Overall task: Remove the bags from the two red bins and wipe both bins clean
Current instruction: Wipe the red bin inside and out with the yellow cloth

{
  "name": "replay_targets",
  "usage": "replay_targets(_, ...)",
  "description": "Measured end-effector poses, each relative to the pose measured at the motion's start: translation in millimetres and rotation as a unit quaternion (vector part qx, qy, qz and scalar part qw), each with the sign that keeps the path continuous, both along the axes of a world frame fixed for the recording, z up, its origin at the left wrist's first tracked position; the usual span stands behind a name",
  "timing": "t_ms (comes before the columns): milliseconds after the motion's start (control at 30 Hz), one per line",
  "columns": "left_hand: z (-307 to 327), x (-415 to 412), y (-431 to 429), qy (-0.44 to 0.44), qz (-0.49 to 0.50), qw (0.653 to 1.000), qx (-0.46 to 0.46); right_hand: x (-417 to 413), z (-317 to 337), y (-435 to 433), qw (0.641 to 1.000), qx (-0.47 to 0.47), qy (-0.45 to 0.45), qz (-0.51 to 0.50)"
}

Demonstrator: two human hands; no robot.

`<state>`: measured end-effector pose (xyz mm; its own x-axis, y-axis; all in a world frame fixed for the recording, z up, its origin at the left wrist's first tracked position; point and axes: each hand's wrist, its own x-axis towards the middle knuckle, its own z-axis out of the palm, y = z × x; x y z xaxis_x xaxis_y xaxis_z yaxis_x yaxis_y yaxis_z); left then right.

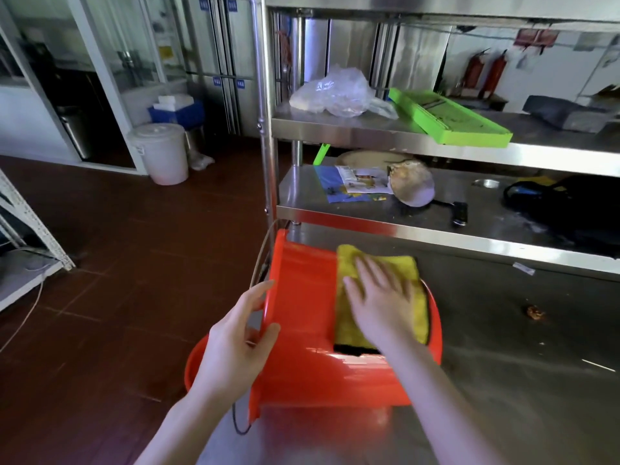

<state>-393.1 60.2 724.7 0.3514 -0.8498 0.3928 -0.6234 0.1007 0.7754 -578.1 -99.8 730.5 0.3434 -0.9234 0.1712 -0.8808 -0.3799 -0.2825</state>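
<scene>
Wiping stage | we see left hand [235, 344] grip clamped on red bin [302, 297] rim | right hand [379, 303] flat, fingers apart, pressing yellow cloth [402, 266] on its wall | second bin [196, 360] likely pending

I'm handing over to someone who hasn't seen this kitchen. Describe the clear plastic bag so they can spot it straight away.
Start at the steel shelf rack behind the counter. On its middle shelf, at the left end by the upright post, lies the clear plastic bag. It is the only crumpled, see-through thing there; the green tray beside it is flat, rigid and bright.
</scene>
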Motion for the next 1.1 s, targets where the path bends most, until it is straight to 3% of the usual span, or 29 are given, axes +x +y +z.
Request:
replay_targets(100,1.2,6.6,-0.3,-0.024,0.01,1.0,0.006,54.4,7.4,43.0,0.986,-0.09,-0.014,0.138)
replay_targets(200,-2.8,17.7,8.6,-0.03,0.026,0.999,0.009,56.3,6.7,45.7,0.977,-0.098,-0.007,0.192)
replay_targets(333,-18.7,20.5,26.6,-0.041,0.03,0.999,0.008,-0.3,-2.4,5.3,0.996,-0.049,0.002,0.069)
replay_targets(433,-27.3,13.2,41.6,-0.052,0.034,0.998,0.001,-37.4,3.3,-30.8,0.994,0.095,0.008,-0.048)
replay_targets(500,-31.4,10.4,51.6,-0.038,0.031,0.999,-0.005,-33.7,9.0,-38.1,0.988,0.138,0.034,-0.054)
replay_targets(600,-30.6,11.5,56.9,-0.046,0.031,0.998,0.001,10.7,14.5,-15.5,0.996,0.08,0.023,0.022)
replay_targets(733,-16.2,19.1,42.4,-0.031,0.002,0.999,0.016,67.1,11.4,45.1,0.984,-0.073,-0.007,0.165)
replay_targets(867,29.0,35.6,6.5,0.061,-0.006,0.998,0.028,68.6,-6.0,71.1,0.974,-0.148,-0.026,0.172)
replay_targets(1100,72.2,19.4,-87.1,-0.102,0.051,0.978,0.175,44.8,-20.1,74.8,0.968,-0.175,-0.038,0.178)
